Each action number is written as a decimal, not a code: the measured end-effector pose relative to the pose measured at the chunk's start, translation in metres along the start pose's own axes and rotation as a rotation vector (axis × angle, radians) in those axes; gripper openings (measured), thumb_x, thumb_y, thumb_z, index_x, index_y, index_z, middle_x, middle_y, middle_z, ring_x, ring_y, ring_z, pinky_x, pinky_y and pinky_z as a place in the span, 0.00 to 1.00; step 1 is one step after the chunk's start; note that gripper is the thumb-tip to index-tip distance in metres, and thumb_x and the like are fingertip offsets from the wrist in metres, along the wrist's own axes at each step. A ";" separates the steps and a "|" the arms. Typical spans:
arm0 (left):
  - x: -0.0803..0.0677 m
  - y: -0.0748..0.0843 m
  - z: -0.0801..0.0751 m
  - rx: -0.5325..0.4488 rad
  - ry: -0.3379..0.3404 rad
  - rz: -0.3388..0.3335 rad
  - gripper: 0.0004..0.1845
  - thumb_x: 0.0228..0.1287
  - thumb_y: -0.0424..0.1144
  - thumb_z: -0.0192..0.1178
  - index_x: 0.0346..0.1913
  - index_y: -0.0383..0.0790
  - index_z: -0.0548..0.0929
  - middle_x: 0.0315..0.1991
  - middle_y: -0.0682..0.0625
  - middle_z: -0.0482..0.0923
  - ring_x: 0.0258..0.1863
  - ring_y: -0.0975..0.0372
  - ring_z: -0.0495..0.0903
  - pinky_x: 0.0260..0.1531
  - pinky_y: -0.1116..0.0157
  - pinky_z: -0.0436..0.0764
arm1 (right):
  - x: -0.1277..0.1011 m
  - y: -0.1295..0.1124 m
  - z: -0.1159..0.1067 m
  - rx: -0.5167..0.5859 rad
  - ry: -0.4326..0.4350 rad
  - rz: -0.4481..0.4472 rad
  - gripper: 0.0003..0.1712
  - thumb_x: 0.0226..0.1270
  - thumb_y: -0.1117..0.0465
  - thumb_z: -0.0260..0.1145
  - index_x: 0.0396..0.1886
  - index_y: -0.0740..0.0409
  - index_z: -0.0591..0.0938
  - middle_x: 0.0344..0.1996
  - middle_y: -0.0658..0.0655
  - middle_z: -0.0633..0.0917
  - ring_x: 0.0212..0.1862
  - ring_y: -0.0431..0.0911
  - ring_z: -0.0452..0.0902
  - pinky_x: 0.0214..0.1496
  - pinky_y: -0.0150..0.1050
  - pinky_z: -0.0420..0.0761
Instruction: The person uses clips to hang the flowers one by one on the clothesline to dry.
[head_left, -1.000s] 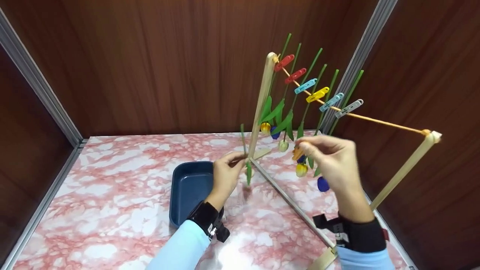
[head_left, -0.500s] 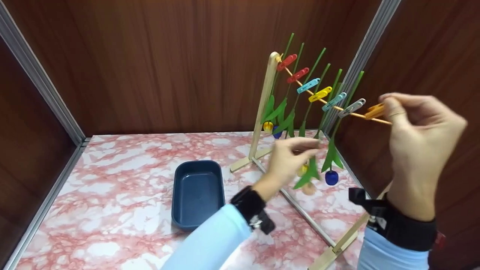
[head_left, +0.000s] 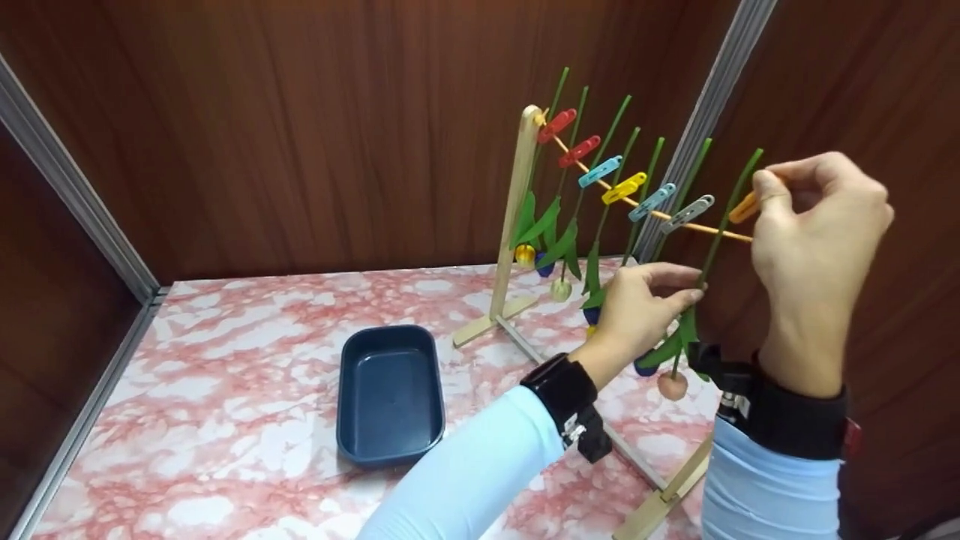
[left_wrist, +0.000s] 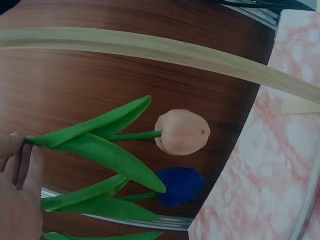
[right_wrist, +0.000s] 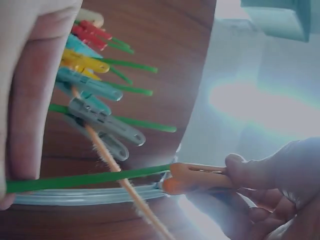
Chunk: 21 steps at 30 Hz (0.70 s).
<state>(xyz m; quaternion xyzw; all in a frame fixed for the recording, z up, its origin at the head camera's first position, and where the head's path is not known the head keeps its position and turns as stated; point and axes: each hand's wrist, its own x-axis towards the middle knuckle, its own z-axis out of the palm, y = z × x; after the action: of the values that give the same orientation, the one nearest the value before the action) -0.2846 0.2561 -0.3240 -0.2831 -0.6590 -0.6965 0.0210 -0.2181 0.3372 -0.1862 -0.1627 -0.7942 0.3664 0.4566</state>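
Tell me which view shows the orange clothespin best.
The right wrist view: the orange clothespin fills the frame, pinched by the right hand, its tip at the green stem beside the string. The head view shows only a small orange sliver of it by the fingers. The left wrist view misses it entirely.

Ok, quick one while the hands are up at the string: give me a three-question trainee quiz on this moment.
1. True or false: the right hand pinches an orange clothespin at the orange string.
2. Which flower does the left hand hold by its green stem? A) blue tulip B) peach tulip C) yellow tulip
3. Fill in: the dark blue tray on the marble-pattern table holds ____.

Key:
1. True.
2. B; the left wrist view shows the peach tulip on the held stem, a blue tulip behind it.
3. Nothing.
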 end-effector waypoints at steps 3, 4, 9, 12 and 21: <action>0.004 0.002 0.002 0.025 0.008 -0.001 0.09 0.67 0.30 0.74 0.48 0.39 0.94 0.42 0.54 0.93 0.38 0.78 0.83 0.40 0.78 0.82 | 0.003 0.005 0.002 -0.096 -0.054 0.037 0.08 0.77 0.55 0.70 0.47 0.52 0.91 0.21 0.22 0.77 0.30 0.24 0.77 0.48 0.30 0.73; 0.005 0.002 0.003 0.039 0.008 -0.002 0.09 0.67 0.31 0.74 0.49 0.39 0.94 0.42 0.54 0.93 0.38 0.78 0.83 0.40 0.79 0.82 | 0.004 0.007 0.002 -0.117 -0.078 0.057 0.09 0.77 0.53 0.69 0.47 0.50 0.90 0.21 0.23 0.78 0.32 0.24 0.76 0.56 0.37 0.73; 0.008 0.002 0.005 0.094 -0.006 -0.027 0.10 0.68 0.32 0.74 0.50 0.42 0.94 0.42 0.57 0.93 0.40 0.79 0.82 0.41 0.81 0.81 | 0.010 0.015 0.000 -0.215 -0.241 0.168 0.12 0.79 0.44 0.64 0.51 0.41 0.88 0.29 0.28 0.82 0.47 0.31 0.72 0.75 0.76 0.45; 0.008 0.001 0.005 0.093 -0.006 -0.024 0.10 0.68 0.32 0.74 0.50 0.41 0.94 0.43 0.56 0.93 0.39 0.79 0.83 0.40 0.81 0.81 | 0.012 0.019 0.000 -0.266 -0.330 0.169 0.21 0.80 0.42 0.62 0.60 0.45 0.85 0.36 0.33 0.85 0.51 0.36 0.71 0.74 0.78 0.40; 0.009 -0.005 0.000 0.066 -0.001 0.009 0.10 0.68 0.31 0.74 0.50 0.39 0.94 0.43 0.54 0.93 0.40 0.79 0.83 0.41 0.80 0.82 | 0.006 0.011 0.002 -0.316 -0.361 0.067 0.27 0.81 0.49 0.63 0.68 0.60 0.83 0.58 0.64 0.88 0.52 0.41 0.80 0.61 0.53 0.68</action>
<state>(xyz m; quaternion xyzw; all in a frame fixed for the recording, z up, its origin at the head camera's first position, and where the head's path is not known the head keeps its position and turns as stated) -0.2937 0.2601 -0.3247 -0.2855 -0.6805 -0.6740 0.0333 -0.2239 0.3475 -0.1910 -0.1900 -0.9045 0.2758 0.2639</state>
